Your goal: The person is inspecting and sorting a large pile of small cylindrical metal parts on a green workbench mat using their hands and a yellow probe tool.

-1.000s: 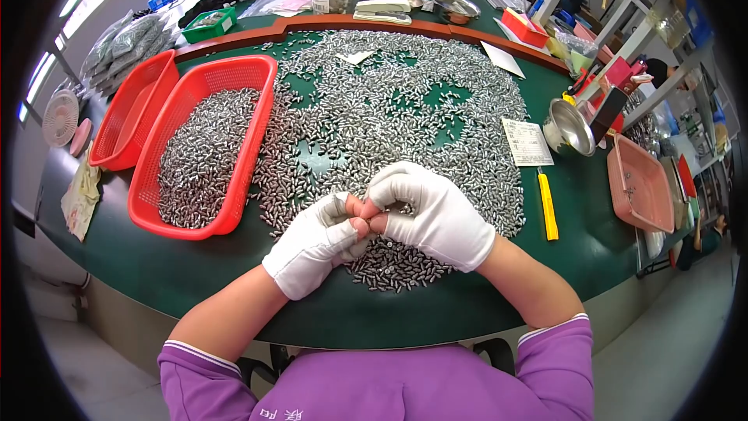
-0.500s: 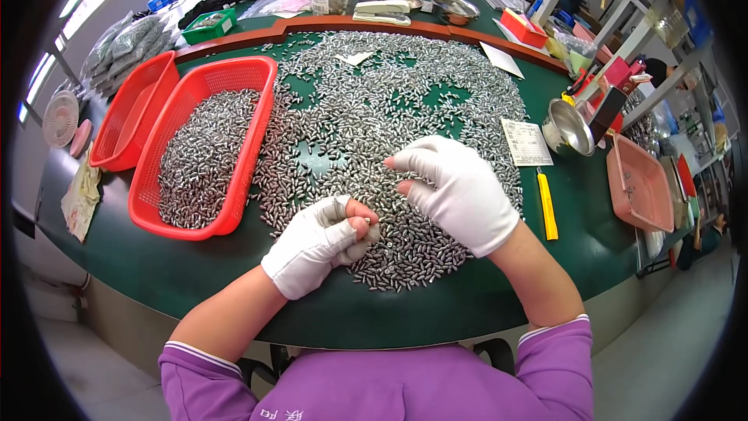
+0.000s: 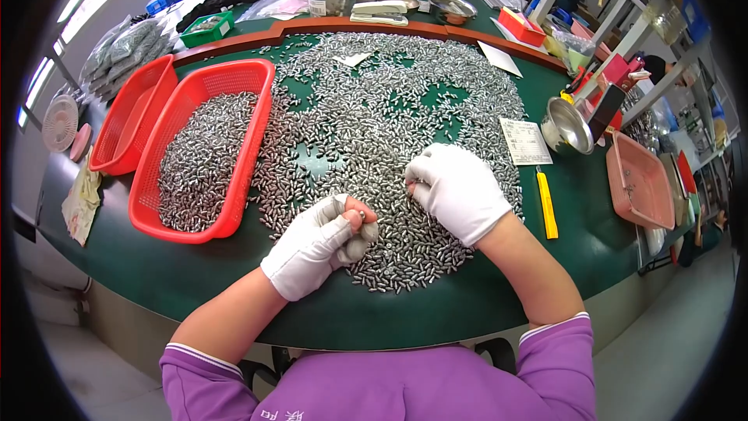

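Small shiny bullet-shaped metal pieces (image 3: 413, 253) lie spread thickly over the green table (image 3: 335, 320). My left hand (image 3: 312, 249), in a white glove with bare thumb and forefinger tips, is closed, pinching one small metal piece (image 3: 361, 216) in front of the heap. To its right, my gloved right hand (image 3: 460, 191) rests low over the pieces with thumb and fingers brought together; whatever may be between its tips is hidden. A red perforated basket (image 3: 269, 97) to the left holds many of the same pieces.
Another red basket (image 3: 140, 105) stands further left. On the right lie a paper slip (image 3: 526, 142), a yellow-handled tool (image 3: 546, 204), a metal bowl (image 3: 569, 126) and a pink basin (image 3: 639, 195). A brown raised ledge (image 3: 257, 37) borders the far side. People are visible at the far right.
My right hand's thumb and fingers, apart before, have closed together down at the heap. My left hand stays nearly in place, and the piece in its fingertips now shows more plainly.
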Tool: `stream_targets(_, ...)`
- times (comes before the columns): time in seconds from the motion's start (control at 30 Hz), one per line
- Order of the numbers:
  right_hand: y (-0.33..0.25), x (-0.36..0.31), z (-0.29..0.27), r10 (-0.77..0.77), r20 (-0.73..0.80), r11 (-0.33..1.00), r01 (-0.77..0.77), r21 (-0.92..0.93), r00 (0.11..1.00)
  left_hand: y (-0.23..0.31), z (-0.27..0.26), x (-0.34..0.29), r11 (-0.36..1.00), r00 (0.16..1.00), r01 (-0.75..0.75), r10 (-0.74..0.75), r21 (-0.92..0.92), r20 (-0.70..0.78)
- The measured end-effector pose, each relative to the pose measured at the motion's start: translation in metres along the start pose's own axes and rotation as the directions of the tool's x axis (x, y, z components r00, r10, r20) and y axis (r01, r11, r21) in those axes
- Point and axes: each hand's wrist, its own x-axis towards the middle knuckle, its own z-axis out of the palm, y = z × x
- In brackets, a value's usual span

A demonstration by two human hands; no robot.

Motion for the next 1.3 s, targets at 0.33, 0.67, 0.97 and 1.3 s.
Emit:
stream_targets(0.33,-0.032,-0.004,-0.010,-0.112,-0.010,0.687,0.085,0.722,0.994,0.000,-0.001,-0.001,0.997,0.995,0.031,-0.024,-0.073,0.096)
stream_targets(0.67,0.001,-0.004,0.005,0.003,-0.014,1.000,-0.003,0.000,1.000,-0.001,-0.004,0.001,0.992,0.992,0.036,-0.021,-0.119,0.123)
stream_targets(0.97,0.000,-0.001,0.001,0.011,0.022,0.999,-0.010,-0.039,1.000,0.001,0.000,0.000,0.997,0.994,-0.009,0.018,-0.079,0.104)
stream_targets(1.3,-0.034,0.001,-0.013,-0.235,-0.200,0.836,0.303,0.457,0.951,0.002,0.003,-0.003,0.977,0.992,0.101,-0.084,-0.190,0.096)
